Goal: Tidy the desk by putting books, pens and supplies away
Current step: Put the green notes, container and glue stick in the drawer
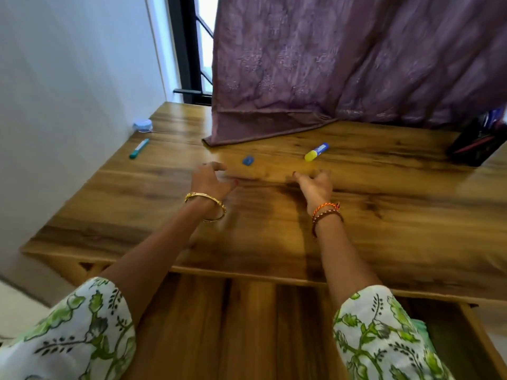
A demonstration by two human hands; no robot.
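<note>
Both hands, left (pixel 210 179) and right (pixel 315 185), open, empty over bare mid-desk (pixel 384 215); sharpener (pixel 247 160) just ahead.

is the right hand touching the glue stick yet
Apart. The head view shows bare wood between the right hand and the glue stick, which lies on the desk beyond the fingertips.

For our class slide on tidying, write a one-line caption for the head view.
Both empty hands, left and right, reach over a wooden desk toward a blue sharpener and glue stick.
</note>
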